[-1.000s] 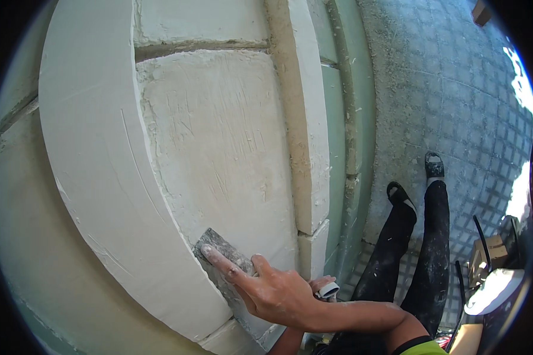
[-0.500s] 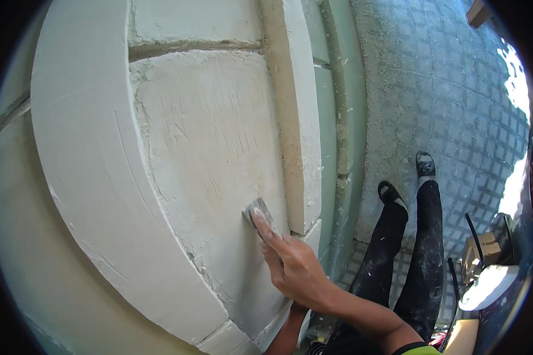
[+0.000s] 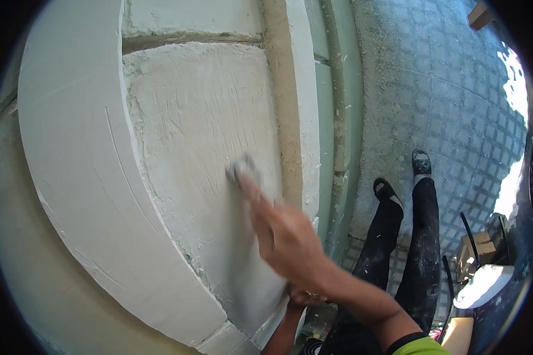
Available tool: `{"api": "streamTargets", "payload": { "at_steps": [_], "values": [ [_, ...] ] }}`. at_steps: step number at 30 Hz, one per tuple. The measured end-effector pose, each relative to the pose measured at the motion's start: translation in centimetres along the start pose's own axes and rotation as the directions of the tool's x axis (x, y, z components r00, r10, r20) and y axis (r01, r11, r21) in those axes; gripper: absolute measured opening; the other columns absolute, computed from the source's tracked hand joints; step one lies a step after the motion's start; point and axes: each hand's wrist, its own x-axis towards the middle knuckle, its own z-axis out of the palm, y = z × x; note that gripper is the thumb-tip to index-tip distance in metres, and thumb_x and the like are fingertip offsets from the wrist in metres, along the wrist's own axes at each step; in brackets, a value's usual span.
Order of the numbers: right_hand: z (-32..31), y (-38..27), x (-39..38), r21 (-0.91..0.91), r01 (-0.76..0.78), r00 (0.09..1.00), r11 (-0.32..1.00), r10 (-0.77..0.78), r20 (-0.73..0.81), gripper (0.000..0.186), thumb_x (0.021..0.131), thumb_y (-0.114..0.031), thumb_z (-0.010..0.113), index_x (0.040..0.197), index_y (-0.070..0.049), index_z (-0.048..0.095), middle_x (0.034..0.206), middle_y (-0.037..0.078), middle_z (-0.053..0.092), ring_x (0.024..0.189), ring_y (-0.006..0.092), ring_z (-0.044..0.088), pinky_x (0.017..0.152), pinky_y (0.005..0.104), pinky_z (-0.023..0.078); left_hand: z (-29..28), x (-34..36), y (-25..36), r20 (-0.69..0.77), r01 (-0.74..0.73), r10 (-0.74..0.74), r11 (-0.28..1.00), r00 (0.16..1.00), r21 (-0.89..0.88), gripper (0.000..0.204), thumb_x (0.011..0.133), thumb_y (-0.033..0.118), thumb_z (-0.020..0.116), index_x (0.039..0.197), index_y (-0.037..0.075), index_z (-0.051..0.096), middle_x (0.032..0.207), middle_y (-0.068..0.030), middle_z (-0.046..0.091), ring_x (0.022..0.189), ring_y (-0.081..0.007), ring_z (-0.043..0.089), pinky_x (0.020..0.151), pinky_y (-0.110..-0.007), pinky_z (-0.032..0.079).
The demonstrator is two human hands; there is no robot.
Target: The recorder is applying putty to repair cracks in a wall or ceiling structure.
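A small putty knife [image 3: 240, 168] is gripped in my right hand [image 3: 293, 236], its metal blade against the plastered wall panel [image 3: 201, 118]. My index finger stretches along the tool toward the blade, and the hand is blurred by motion. Below the blade the plaster looks smooth and damp; above it, thin scratches and ridges run over the surface. Partly covered by my right forearm, my left hand [image 3: 304, 296] is low beside the panel's lower edge. Its fingers look curled, and whatever they may hold is hidden.
Raised white moulding [image 3: 77, 136] curves along the panel's left, and a straight ledge [image 3: 302, 118] borders its right. My legs and dark sandals [image 3: 421, 163] are on the dusty tiled floor [image 3: 432, 89]. A cardboard box [image 3: 477, 251] and a white-topped stool [image 3: 484, 287] stand at lower right.
My right hand has slid the putty knife up the panel and slightly left. More of my left hand shows under the right forearm. The whole view has shifted a little.
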Motion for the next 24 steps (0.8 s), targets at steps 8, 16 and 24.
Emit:
{"api": "streamTargets", "payload": {
  "at_steps": [8,16,24],
  "values": [
    [1.1,-3.6,0.5,0.11,0.008,0.991,0.994,-0.023,0.131,0.059,0.096,-0.005,0.055,0.152,-0.009,0.036,0.079,0.023,0.066,0.064,0.0277,0.067,0.062,0.042,0.054,-6.1,7.5,4.2,-0.179,-0.002,0.017,0.997,0.984,0.083,0.04,0.081,0.044,0.077,0.094,0.006,0.07,0.093,-0.0062,0.074,0.084,-0.0217,0.073,0.076,-0.032,0.053],
    [-2.8,-2.0,13.1,0.202,-0.116,0.964,0.973,0.159,-0.214,0.044,0.102,-0.016,0.045,0.144,-0.004,0.045,0.073,0.035,0.058,0.065,0.0486,0.062,0.062,0.0512,0.048,-5.2,9.5,4.8,-0.205,-0.059,0.081,0.992,0.975,0.11,0.038,0.084,0.042,0.073,0.096,0.006,0.07,0.093,-0.0042,0.074,0.084,-0.0221,0.073,0.076,-0.031,0.053],
    [0.7,-1.7,2.9,0.064,0.061,0.993,0.996,-0.055,-0.102,0.05,0.1,-0.011,0.046,0.149,-0.004,0.038,0.085,0.029,0.067,0.074,0.0492,0.065,0.074,0.0525,0.051,-5.6,6.0,2.2,-0.17,-0.286,0.346,0.911,0.923,0.299,0.033,0.082,0.034,0.074,0.101,0.007,0.071,0.096,-0.0038,0.074,0.089,-0.0217,0.073,0.077,-0.034,0.054]
  ]
}}
